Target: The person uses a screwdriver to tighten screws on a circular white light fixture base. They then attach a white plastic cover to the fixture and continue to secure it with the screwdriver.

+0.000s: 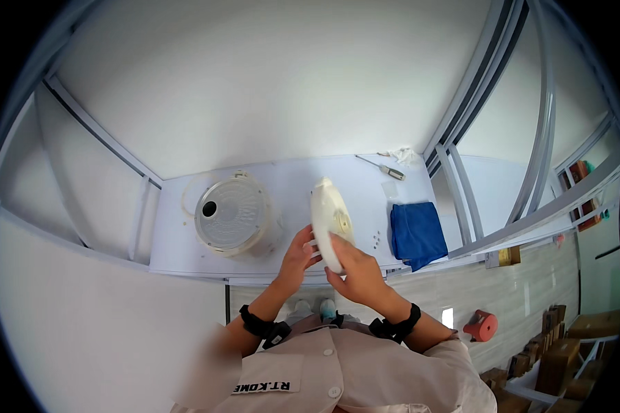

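Note:
A cream plastic lid, round and turned up on its edge, is held over the front of the white table. My right hand grips its lower right side, the thumb over the face that has a small fitting. My left hand is closed in at the lower left, fingers curled against the lid's rim. To the left stands a round cream appliance body, topped by a grey disc with a dark round hole. Neither hand touches it.
A screwdriver lies at the back right beside crumpled white material and a small clear bag. Several small screws sit near a folded blue cloth. Metal frame posts stand at the table's right end.

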A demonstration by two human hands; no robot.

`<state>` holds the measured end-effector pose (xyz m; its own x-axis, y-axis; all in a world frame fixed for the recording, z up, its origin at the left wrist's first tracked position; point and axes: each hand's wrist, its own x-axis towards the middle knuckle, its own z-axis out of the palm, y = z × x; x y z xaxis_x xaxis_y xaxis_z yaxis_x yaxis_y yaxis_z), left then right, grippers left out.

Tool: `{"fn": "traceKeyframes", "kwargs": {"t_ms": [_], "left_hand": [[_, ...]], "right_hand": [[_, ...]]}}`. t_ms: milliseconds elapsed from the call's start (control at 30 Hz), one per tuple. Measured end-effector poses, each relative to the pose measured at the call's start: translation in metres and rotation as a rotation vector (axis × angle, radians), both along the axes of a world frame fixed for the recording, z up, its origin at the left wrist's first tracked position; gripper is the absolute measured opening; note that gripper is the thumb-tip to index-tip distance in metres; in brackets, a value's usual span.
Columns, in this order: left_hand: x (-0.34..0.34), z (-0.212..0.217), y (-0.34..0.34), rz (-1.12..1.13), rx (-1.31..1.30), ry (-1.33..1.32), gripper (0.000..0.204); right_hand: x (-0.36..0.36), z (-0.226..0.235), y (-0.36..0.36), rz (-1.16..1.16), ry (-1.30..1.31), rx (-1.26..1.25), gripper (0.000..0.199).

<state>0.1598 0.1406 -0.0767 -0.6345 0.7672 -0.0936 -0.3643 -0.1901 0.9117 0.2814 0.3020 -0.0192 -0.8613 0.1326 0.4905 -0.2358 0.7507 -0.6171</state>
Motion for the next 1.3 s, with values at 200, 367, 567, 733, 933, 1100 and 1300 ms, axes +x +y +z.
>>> {"fn": "traceKeyframes", "kwargs": {"t_ms": [200,367,567,733,933,1100,1300], "left_hand": [[0.002,-0.034,-0.015,0.003,-0.018,-0.177,0.073],[-0.004,-0.041,-0.018,0.050,-0.105,-0.304,0.073],[-0.012,-0.067,-0.050,0.058,-0.008,-0.364,0.079],[-0.020,-0.065,-0.080,-0.072,-0.084,-0.321,0.080],[-0.031,-0.064,-0.096,-0.077,-0.123,-0.281,0.082],[-0.037,-0.062,-0.099,-0.090,-0.112,-0.248,0.085],[-0.049,-0.070,-0.103,-0.130,-0.106,-0.186,0.087]], "right_hand": [[0.004,-0.020,-0.008,0.093,-0.058,0.360,0.064],[-0.001,-0.036,0.005,0.179,0.051,0.199,0.046],[0.012,-0.081,0.036,-0.164,0.124,-0.150,0.023],[0.002,-0.113,0.036,-0.360,-0.227,-0.251,0.025],[-0.021,-0.129,0.031,-0.319,-0.382,-0.269,0.033],[-0.039,-0.127,0.033,-0.322,-0.436,-0.140,0.038],[-0.054,-0.135,0.044,-0.205,-0.415,-0.053,0.038]]}}
